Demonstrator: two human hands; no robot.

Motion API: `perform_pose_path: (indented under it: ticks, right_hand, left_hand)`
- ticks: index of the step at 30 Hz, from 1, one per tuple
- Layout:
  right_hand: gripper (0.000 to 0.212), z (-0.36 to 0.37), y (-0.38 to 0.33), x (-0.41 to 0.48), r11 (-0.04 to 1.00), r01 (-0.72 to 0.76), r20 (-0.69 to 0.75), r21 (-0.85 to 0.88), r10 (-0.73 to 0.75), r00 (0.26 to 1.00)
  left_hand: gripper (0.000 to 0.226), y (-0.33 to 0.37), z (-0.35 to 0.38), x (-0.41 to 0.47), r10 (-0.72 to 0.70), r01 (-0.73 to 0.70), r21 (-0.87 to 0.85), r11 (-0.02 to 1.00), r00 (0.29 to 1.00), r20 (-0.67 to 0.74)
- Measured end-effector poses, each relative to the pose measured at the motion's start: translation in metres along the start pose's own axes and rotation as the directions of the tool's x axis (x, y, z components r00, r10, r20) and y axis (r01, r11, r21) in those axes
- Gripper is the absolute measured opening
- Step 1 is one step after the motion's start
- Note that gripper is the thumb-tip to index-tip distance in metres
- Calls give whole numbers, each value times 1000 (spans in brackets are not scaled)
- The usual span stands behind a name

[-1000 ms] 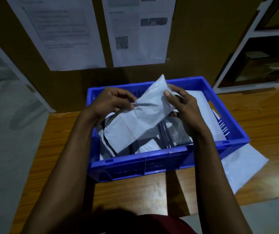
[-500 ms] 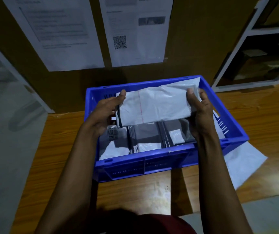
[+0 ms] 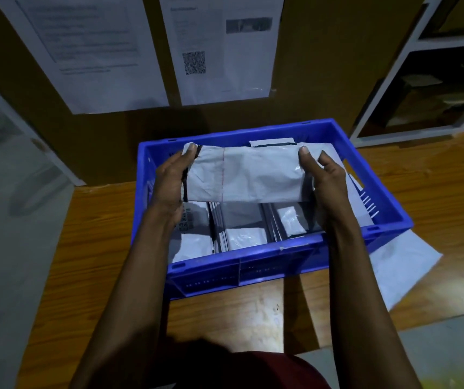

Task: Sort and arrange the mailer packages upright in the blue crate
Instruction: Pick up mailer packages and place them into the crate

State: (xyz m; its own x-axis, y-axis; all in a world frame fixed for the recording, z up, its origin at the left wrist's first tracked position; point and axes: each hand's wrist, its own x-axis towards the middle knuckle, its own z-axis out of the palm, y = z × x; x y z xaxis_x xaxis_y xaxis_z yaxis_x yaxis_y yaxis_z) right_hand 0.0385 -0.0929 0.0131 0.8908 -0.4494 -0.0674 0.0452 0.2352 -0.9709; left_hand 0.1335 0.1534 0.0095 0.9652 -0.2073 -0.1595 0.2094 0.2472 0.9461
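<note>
A blue crate (image 3: 253, 265) stands on a wooden table. Over its middle I hold a grey-white mailer package (image 3: 247, 175) level, long side across the crate. My left hand (image 3: 173, 178) grips its left end, and my right hand (image 3: 323, 178) grips its right end. Below it, several mailer packages (image 3: 242, 234) stand upright in rows along the near side of the crate. Another white mailer (image 3: 334, 155) leans against the crate's right wall, and one more edge (image 3: 271, 142) shows at the back.
A flat white mailer (image 3: 402, 265) lies on the table (image 3: 90, 248), tucked under the crate's right side. Papers with a QR code (image 3: 194, 63) hang on the brown board behind. A white shelf unit (image 3: 427, 80) stands at the back right.
The held mailer was tilted with one corner up; both hands have turned it level and moved to its two ends, then lowered it a little over the crate.
</note>
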Motion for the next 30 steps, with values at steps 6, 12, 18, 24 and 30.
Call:
perform_pose_path:
  ticks: [6,12,18,24,30]
  right_hand:
    - [15,-1,7,2,997,33,-80,-73,-39,996]
    - [19,-2,1,-2,989,89,-108,-122,-102,989]
    - [27,0,0,-5,988,27,-25,-152,-31,999]
    - [46,-1,2,-7,972,63,82,-225,-45,996]
    - [45,4,4,-13,957,177,45,-230,-171,984]
  left_hand:
    - [33,-8,-6,-1,73,-66,78,995,993,-93]
    - [23,-11,-7,2,116,-108,48,993,966,-231]
    - [21,-13,-7,8,157,-152,41,988,945,-288]
    - [21,-11,-16,8,167,-161,45,986,939,-300]
    - [15,-6,-26,19,266,-219,194,956,926,-266]
